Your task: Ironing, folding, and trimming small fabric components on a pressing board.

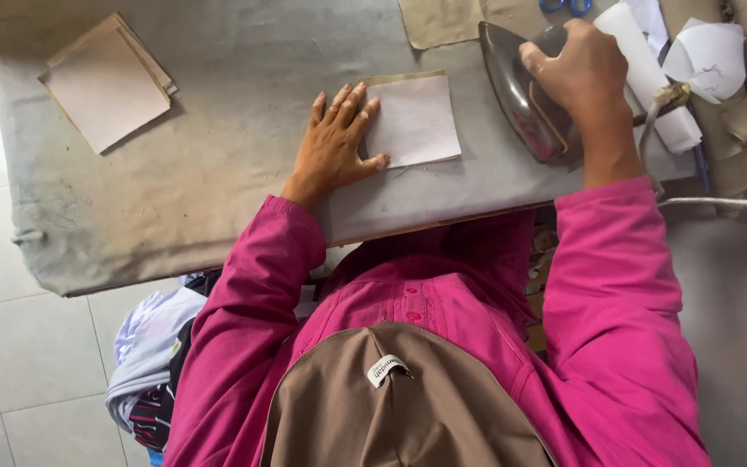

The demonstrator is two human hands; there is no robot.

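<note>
Grey cloth covers the counter [218, 173] you are working at, and on it lies a pale, nearly square fabric piece [417, 121] with a tan layer showing along its top edge. Your left hand [335, 143] lies flat on the cloth with the fingers [347, 104] spread, their tips and the thumb resting on the piece's left edge to hold it in place. Your right hand [581, 73] is closed around the handle of a clothes iron [525, 95], which stands just to the right of the piece with its pointed nose aimed up and away from you; whether its soleplate rests fully on the cloth, you cannot tell from here.

A stack of similar tan and pale squares [110, 78] sits well apart at the far left. Rolled white paper [650, 73], cut paper shapes and tan fabric offcuts crowd the right end, and the iron's cord [719, 202] trails off over that edge.

The main risk looks like a burn: your left fingertips sit on the very piece the iron is beside, so a sweep leftward could reach them. The cord could also snag the roll or drag the clutter, and a light hold may let the piece crease or skew under the soleplate.
</note>
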